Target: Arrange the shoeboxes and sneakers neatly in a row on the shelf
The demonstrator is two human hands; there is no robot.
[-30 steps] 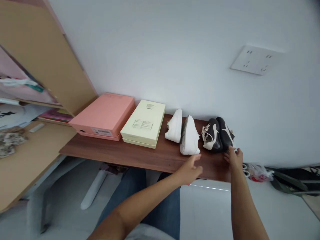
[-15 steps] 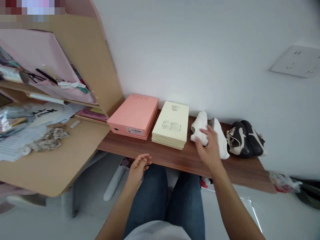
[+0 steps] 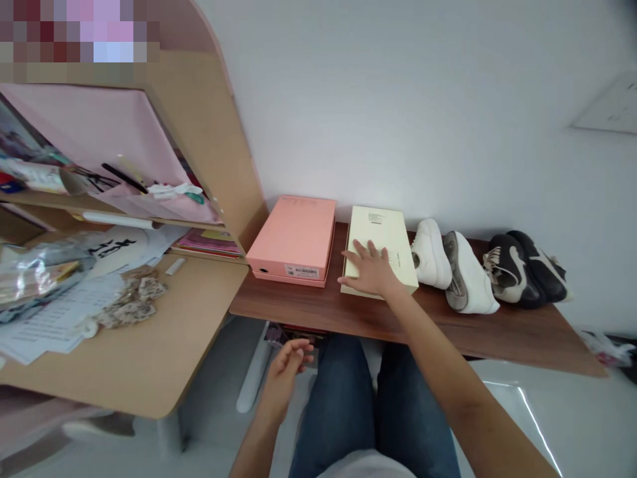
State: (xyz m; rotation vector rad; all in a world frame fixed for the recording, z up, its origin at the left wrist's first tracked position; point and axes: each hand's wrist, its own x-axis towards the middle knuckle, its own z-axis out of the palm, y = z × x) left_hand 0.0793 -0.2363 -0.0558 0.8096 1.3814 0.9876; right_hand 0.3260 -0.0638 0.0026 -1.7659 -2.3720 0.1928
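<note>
My right hand (image 3: 369,269) is spread over the front of the cream shoebox (image 3: 381,229), palm down, fingers apart. Whether it presses on the lid or hovers just above, I cannot tell. Below the front edge of the bench, my left hand (image 3: 290,364) hangs in the air with loosely curled fingers and holds nothing. A pink shoebox (image 3: 297,229) with its lid on sits left of the cream one. Right of the cream box lie two white sneakers (image 3: 432,255), the right one tilted with its opening to the left. Farther right rests a pair of black shoes (image 3: 522,269) with light markings.
The boxes and shoes stand on a narrow brown wooden bench (image 3: 298,309) against a white wall. At the left is a desk (image 3: 169,332) with papers, a patterned cloth (image 3: 132,299) and shelves. A plastic bag (image 3: 604,348) lies past the bench's right end.
My right hand has moved left from the white sneakers to the cream shoebox. My left hand stays low and loosely curled. The view has shifted left.
</note>
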